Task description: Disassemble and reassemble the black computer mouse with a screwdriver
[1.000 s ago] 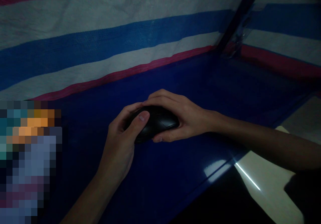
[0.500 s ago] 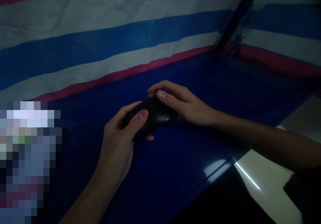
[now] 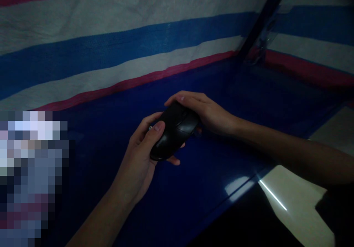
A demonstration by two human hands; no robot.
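A black computer mouse [image 3: 177, 131] is held between my two hands above a dark blue tabletop [image 3: 177, 210], its buttons facing up and to the right. My left hand [image 3: 145, 143] is closed round its rear end, thumb on top and fingers beneath. A small shiny bit shows beside the left thumb, too small to name. My right hand [image 3: 203, 108] curls over the front end of the mouse, with the thumb near the far edge. The right fingers are partly hidden behind the mouse, and a small clear or shiny piece [image 3: 197, 131] shows just below them.
A sheet striped in red, white and blue [image 3: 138, 44] hangs along the table's far side. A dark post [image 3: 262, 22] stands at the back right corner. At left is a pixelated patch [image 3: 33, 173]. Pale floor [image 3: 301, 191] shows past the near edge.
The mouse has turned in my hands, so more of its top and buttons show. My left hand has moved slightly right, and the right fingers have shifted over the front end.
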